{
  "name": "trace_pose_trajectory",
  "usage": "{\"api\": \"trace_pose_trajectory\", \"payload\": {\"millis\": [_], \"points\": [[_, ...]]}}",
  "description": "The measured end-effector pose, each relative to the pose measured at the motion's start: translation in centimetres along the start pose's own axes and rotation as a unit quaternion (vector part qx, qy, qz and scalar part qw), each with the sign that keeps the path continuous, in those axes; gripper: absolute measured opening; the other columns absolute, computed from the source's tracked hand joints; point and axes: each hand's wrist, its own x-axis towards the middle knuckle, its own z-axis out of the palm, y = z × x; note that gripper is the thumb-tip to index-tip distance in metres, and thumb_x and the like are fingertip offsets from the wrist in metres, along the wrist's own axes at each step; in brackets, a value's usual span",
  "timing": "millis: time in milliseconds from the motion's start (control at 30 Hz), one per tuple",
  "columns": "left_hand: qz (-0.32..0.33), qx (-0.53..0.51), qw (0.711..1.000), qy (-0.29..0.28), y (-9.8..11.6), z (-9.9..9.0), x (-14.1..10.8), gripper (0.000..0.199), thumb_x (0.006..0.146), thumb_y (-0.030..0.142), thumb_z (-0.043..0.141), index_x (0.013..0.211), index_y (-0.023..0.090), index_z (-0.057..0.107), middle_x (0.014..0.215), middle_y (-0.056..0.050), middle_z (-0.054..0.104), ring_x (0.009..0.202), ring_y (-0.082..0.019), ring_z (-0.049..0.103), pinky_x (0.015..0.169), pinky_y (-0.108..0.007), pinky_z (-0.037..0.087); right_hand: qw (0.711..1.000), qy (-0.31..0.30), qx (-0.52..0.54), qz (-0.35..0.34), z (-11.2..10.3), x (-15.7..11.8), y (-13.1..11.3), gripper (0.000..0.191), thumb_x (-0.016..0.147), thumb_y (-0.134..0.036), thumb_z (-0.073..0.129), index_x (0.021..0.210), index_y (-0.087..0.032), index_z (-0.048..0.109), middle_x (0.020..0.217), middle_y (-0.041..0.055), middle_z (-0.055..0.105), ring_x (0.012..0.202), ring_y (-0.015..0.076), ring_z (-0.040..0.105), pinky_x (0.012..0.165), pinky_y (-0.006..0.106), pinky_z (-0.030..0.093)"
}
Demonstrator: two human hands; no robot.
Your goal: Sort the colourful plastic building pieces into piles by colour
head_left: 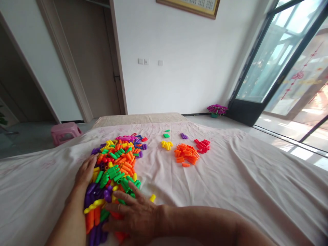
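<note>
A big mixed pile of plastic bullet-shaped toy pieces [120, 167] in orange, green, yellow, purple and red lies on the cloth in front of me. My left hand [86, 169] rests against the pile's left edge, fingers stretched out and holding nothing. Over the near right part of the pile, my right hand [137, 213] lies with its fingers spread, touching pieces and covering some of them. Beside that hand is a loose yellow piece [152, 198]. Near my left wrist, orange pieces with yellow ends [93, 217] stick out of the pile.
Right of the pile sit separate groups: orange pieces [186, 154], red pieces [203, 146], yellow pieces [167, 145], purple pieces [183, 136] and green pieces [166, 135]. A wrinkled pale cloth [230, 191] lies beneath everything. A pink stool [65, 132] stands at the left.
</note>
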Motion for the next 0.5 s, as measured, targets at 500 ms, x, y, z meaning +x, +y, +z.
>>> {"api": "trace_pose_trajectory", "payload": {"millis": [500], "points": [[0.008,-0.07,0.997,0.03,2.9,1.3,-2.1,0.063,0.091,0.054,0.033,0.127,0.012,0.063,0.142,-0.013,0.059,0.137,-0.025,0.048,0.118,-0.038,0.033,0.981,0.151,0.094,0.076,0.2,-1.2,12.6,0.033,0.096,-0.05,0.053,0.103,-0.025,0.073,0.13,0.0045,0.065,0.125,0.02,0.053,0.111,0.039,0.033]]}}
